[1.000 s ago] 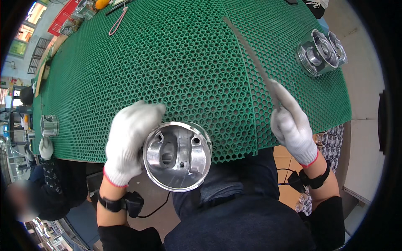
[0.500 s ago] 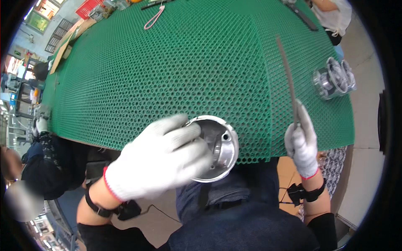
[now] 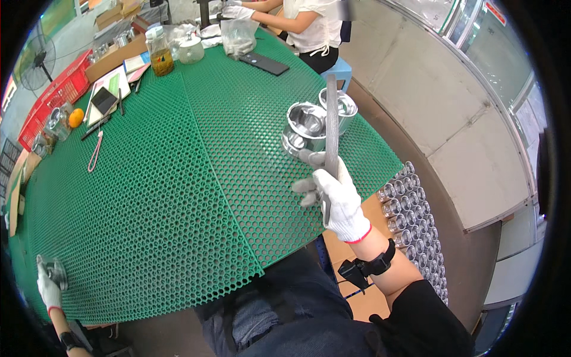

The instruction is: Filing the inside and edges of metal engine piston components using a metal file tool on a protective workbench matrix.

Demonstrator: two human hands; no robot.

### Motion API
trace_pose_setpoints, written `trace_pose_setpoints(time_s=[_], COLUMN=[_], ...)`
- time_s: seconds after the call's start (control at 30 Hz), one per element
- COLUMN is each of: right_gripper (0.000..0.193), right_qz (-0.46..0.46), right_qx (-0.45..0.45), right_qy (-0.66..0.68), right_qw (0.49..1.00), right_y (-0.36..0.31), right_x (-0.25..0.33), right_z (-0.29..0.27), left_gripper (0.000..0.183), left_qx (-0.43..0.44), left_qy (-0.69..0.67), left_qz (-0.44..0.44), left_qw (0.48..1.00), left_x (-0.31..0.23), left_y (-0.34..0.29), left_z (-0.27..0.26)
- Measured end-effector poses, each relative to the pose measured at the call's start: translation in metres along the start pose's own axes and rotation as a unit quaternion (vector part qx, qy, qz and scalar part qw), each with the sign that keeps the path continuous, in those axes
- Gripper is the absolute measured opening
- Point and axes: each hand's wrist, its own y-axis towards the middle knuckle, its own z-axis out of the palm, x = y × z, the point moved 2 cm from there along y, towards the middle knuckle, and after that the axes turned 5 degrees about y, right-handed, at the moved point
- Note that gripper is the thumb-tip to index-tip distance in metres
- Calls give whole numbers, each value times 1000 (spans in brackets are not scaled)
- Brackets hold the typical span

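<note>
My right hand [image 3: 339, 199], in a white glove with a red cuff, grips a long flat grey file [image 3: 332, 128] that points away from me. Some of its fingers are spread beside the near one of two shiny hollow metal pistons [image 3: 304, 128]. The second piston [image 3: 345, 107] stands just behind, partly covered by the file. At the far left rim of the view, my gloved left hand [image 3: 49, 290] is on another metal piston [image 3: 58, 273] at the table edge. That hand shows small, and its fingers are partly hidden.
Green honeycomb matting [image 3: 148, 196] covers the table. Rows of metal pistons [image 3: 416, 226] stand low at the right. A co-worker [image 3: 309, 30] sits beyond, near a plastic bag [image 3: 239, 38]. A glass bottle [image 3: 159, 52], a pink loop [image 3: 95, 152] and a red basket [image 3: 56, 101] lie farther off.
The view has swung right. My right hand with the file has come to the two pistons, fingers spreading. My left hand and its piston have shifted to the far left of the view.
</note>
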Motion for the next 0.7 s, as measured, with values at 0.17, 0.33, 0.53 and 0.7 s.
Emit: trace_pose_setpoints(time_s=[0.17,0.33,0.53,0.7], right_gripper=[47,53,50,46], right_qz=[-15,-75,-104,-158], right_qx=[49,-31,-68,-61], right_qy=[79,61,43,69], right_qw=[996,995,991,983], right_y=[26,70,62,31], right_x=[-16,-45,-54,-36], right_z=[21,54,48,11], left_gripper=[37,48,44,40], left_qx=[0,102,136,65], left_qy=[-92,222,150,55], left_qz=[75,424,437,425], left_qw=[993,872,876,901], left_x=[-49,-140,-128,-110], left_y=[-79,-227,-269,-286], left_z=[57,116,126,120])
